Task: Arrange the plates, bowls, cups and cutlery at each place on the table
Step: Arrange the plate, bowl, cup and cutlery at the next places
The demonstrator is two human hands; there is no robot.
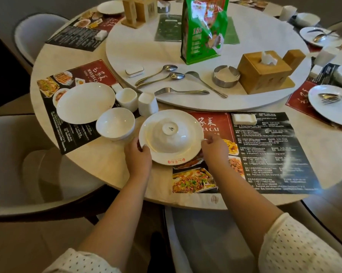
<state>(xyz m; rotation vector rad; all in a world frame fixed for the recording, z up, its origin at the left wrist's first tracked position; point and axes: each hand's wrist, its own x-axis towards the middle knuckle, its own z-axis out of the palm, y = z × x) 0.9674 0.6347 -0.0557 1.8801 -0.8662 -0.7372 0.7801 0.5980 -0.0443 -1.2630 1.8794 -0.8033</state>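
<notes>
Both hands, left hand (137, 152) and right hand (213, 147), are gripping the plate (186, 152) at frame centre; tilting it risks sliding the upturned bowl (167, 137) off

Both hands' fingers (144, 149) on plate (188, 152) under upturned bowl (167, 137).

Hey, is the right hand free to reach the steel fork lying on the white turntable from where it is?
Probably not right away: the right hand and the left hand both grip the white plate carrying the upturned white bowl. Once released, nothing blocks the path to the steel fork beyond it.
</notes>
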